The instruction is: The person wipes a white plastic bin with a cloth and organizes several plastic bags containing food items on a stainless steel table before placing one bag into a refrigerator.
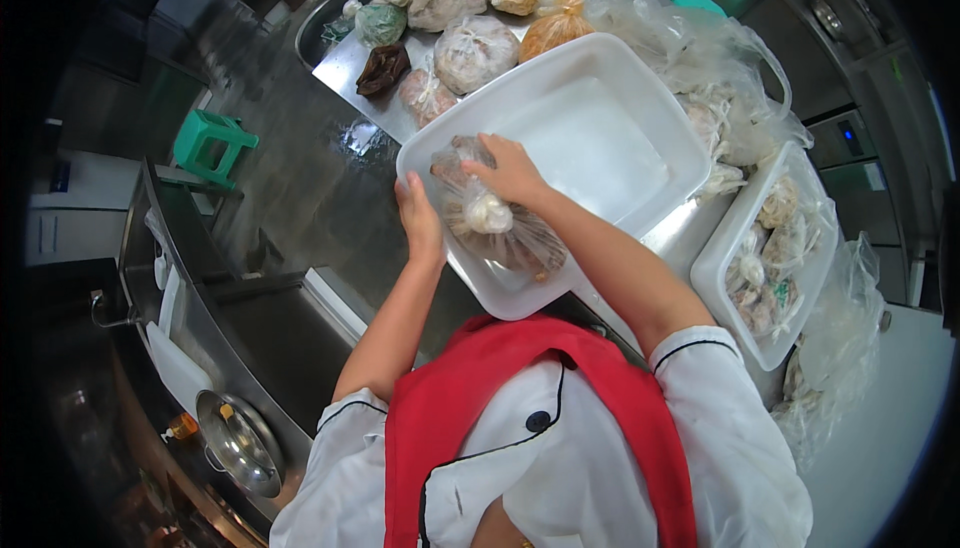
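Note:
A white plastic bin [615,128] tilts before me, its near end close to my red apron [450,390]. My left hand [421,222] grips the bin's left wall, fingertips over the rim. Inside, at the left end, lies a knotted clear plastic bag [517,237] of brownish food; its exact contents cannot be told. My right hand [511,169] holds this bag from above, fingers spread over its far part. Just beyond the rim sit a bag of pinkish food [426,96] and a large round tied bag [476,53].
A metal table [341,68] bears several more bags, among them an orange-toned one [556,30] and a dark brown one [383,69]. To the right stands a second white bin [709,270] of bagged food. A green stool [214,144] and a steel bowl [240,443] are at left.

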`<act>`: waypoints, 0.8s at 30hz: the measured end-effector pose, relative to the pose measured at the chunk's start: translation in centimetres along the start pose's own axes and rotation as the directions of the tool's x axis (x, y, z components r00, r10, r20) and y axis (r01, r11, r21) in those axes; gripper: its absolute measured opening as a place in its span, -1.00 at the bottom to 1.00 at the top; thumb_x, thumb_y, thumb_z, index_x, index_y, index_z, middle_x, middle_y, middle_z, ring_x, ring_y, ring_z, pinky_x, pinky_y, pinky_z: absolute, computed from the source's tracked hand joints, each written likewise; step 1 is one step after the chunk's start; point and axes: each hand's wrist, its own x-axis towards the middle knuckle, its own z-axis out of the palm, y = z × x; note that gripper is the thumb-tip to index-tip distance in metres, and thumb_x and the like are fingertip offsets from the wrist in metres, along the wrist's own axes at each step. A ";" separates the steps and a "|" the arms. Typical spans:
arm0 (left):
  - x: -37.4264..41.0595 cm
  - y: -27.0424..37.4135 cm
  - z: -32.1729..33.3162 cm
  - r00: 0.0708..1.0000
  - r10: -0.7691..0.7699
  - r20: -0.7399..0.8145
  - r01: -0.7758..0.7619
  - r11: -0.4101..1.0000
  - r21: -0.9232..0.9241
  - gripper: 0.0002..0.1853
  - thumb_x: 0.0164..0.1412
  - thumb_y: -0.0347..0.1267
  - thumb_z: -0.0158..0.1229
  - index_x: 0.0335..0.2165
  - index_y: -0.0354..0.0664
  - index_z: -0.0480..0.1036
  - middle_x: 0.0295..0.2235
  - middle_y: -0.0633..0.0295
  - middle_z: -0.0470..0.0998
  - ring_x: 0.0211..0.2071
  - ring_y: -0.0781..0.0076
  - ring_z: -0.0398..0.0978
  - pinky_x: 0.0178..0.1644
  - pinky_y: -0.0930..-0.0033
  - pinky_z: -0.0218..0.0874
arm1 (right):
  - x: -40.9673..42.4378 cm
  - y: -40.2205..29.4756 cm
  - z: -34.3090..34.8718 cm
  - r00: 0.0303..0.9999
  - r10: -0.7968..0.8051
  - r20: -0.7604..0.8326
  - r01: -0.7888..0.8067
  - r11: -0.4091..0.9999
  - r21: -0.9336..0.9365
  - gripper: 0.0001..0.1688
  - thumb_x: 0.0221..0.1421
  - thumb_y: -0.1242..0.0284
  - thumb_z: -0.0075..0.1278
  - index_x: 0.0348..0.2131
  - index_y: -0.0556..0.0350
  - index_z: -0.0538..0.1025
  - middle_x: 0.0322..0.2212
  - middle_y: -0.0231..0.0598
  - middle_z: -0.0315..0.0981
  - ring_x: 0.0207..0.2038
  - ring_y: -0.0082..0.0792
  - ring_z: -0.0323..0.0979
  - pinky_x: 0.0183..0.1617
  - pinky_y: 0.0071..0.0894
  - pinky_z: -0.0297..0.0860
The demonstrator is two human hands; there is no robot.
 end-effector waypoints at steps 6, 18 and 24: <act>0.3 -1.1 -0.5 0.998 -0.013 -0.069 0.021 0.993 0.118 -0.26 0.33 0.05 -0.26 0.16 -0.42 0.09 0.13 -0.12 0.16 0.17 0.08 0.14 0.21 0.22 -0.04 | -3.0 -0.4 -1.7 0.986 -0.008 -0.164 -0.002 0.998 -0.059 -0.03 0.11 -0.13 -0.16 0.23 0.20 0.10 0.25 0.28 -0.21 0.30 0.25 -0.23 0.31 0.16 -0.20; 1.1 -0.3 -1.1 0.982 -0.070 0.176 0.081 0.995 -0.055 -0.44 0.35 -0.13 -0.22 0.11 -0.37 0.17 0.08 -0.01 0.30 0.05 0.14 0.32 0.15 0.13 0.11 | -7.4 -3.0 0.3 0.990 -0.071 -0.123 0.056 0.991 -0.119 -0.07 0.10 -0.15 -0.17 0.21 0.11 0.14 0.25 0.23 -0.19 0.30 0.24 -0.24 0.29 0.26 -0.22; -1.3 3.4 -0.1 0.897 0.434 0.087 -0.425 0.791 0.440 -0.44 0.33 -0.24 -0.07 0.17 -0.35 0.09 0.17 -0.09 0.10 0.14 0.13 0.16 0.21 0.18 -0.01 | -19.8 -2.4 -11.1 0.840 -0.160 -0.518 0.272 0.951 0.148 -0.45 0.08 0.29 0.03 0.01 0.19 0.33 0.10 0.08 0.13 0.16 0.03 0.12 0.23 -0.13 0.08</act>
